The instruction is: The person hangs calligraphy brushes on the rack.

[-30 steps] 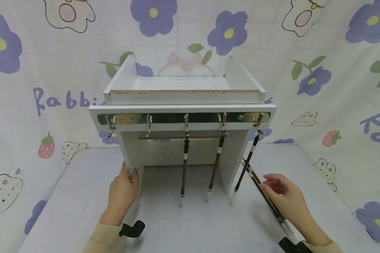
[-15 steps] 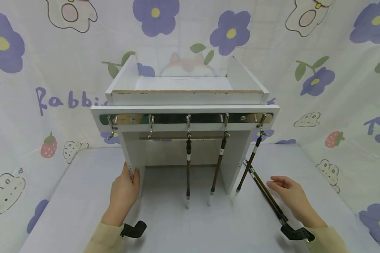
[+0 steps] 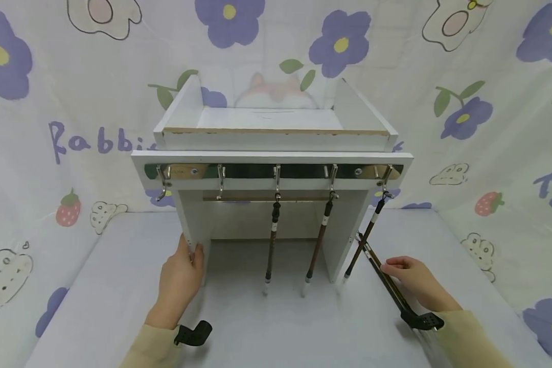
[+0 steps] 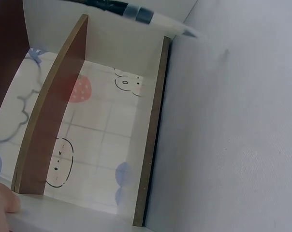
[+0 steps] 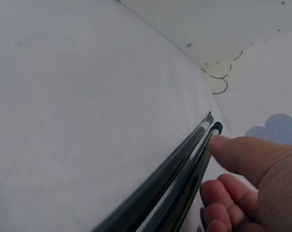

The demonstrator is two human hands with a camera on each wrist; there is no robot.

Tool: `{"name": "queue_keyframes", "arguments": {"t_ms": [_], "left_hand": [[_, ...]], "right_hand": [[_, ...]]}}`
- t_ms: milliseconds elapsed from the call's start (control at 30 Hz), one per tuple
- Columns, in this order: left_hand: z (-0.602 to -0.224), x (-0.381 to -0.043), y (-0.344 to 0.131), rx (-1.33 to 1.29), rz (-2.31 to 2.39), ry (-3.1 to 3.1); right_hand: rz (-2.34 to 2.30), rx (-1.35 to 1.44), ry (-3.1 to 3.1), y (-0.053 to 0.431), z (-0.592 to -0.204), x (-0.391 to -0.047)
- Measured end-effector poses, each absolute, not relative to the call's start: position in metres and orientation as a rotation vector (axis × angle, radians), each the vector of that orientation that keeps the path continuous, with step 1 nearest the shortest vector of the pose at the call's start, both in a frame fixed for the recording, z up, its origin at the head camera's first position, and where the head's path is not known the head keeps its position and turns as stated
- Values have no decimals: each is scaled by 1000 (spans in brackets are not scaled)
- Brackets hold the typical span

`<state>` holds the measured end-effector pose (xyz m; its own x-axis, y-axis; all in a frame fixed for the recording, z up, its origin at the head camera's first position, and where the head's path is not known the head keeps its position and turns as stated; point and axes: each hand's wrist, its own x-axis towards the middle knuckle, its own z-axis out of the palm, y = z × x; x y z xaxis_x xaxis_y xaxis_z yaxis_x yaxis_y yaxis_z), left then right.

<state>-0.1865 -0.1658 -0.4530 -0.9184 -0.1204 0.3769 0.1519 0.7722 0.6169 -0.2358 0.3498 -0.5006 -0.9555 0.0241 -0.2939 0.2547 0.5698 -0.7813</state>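
Note:
My left hand (image 3: pixel 179 278) grips the left side panel of a white wooden shelf (image 3: pixel 267 157). A metal hook rail (image 3: pixel 248 171) runs across its front. Three calligraphy brushes hang by their loops, tips down: one from the middle hook (image 3: pixel 271 245), one from the hook to its right (image 3: pixel 319 240), one slanting from the rightmost hook (image 3: pixel 365 237). Two more calligraphy brushes (image 5: pixel 158 186) lie side by side on the table at right. My right hand (image 3: pixel 416 281) is at them, thumb (image 5: pixel 226 147) overlapping the right brush near its loop end, other fingers loosely bent beside it.
The two leftmost hooks (image 3: pixel 162 183) hold nothing. A thin crossboard (image 4: pixel 54 101) spans the shelf's inside. The white table (image 3: pixel 133 286) extends around the shelf, and a patterned cloth (image 3: pixel 106 66) rises behind and at both sides.
My right hand first drew away from the lying brushes, then came back left onto them. The hanging brushes have swung slightly. My left hand has kept its grip on the shelf panel.

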Motion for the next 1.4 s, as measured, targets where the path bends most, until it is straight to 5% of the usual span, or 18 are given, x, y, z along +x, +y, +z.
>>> {"name": "queue_keyframes", "arguments": {"t_ms": [500, 1400], "left_hand": [[-442, -186, -176, -183, -1261, -2461], [-422, -186, -182, -153, -1071, -2558]], "right_hand": [[-1351, 274, 2553, 348, -503, -239], [-1318, 333, 2548, 346, -502, -239]]}}
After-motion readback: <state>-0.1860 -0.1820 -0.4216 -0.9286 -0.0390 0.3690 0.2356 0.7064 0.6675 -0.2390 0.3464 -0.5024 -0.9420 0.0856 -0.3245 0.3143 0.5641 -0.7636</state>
